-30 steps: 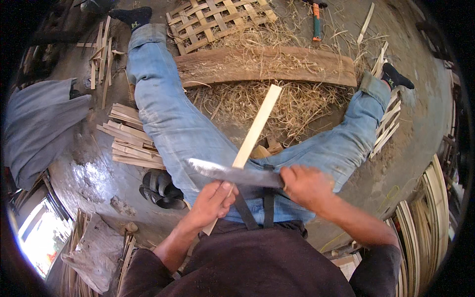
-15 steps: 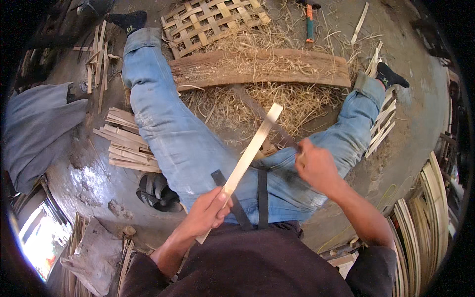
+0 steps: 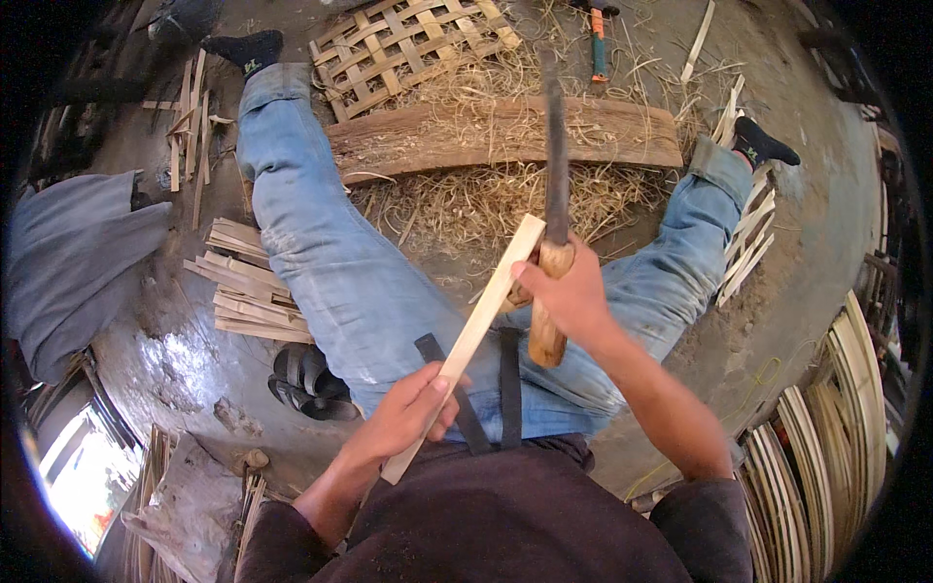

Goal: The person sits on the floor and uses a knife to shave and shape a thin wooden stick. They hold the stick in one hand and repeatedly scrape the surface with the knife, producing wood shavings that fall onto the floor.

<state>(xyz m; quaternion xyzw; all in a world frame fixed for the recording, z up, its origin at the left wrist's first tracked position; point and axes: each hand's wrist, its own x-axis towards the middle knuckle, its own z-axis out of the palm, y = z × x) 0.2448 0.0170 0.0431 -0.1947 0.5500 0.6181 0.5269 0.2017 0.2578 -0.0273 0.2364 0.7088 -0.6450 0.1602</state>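
Observation:
A pale bamboo strip (image 3: pixel 486 309) slants up from my lap, its lower end gripped by my left hand (image 3: pixel 413 413), thumb on top. My right hand (image 3: pixel 573 291) is closed round the wooden handle (image 3: pixel 547 335) of a knife. The knife's long dark blade (image 3: pixel 555 146) points away from me, over a wooden plank (image 3: pixel 418 136). My right thumb touches the strip near its upper end. Curly shavings (image 3: pixel 505 209) lie on both sides of the plank, between my outstretched legs.
Beyond the plank lies a woven bamboo lattice (image 3: pixel 408 53), with a hammer (image 3: pixel 598 44) to its right. Split strips (image 3: pixel 258 291) are stacked by my left leg, near dark sandals (image 3: pixel 309 379). A grey cloth (image 3: pixel 83 262) hangs at the left. Long bamboo slats (image 3: pixel 807 466) stand at the lower right.
The knife has swung from lying across the strip to pointing away from me. My right hand has moved left and up, bringing its thumb onto the strip. My left hand keeps its hold.

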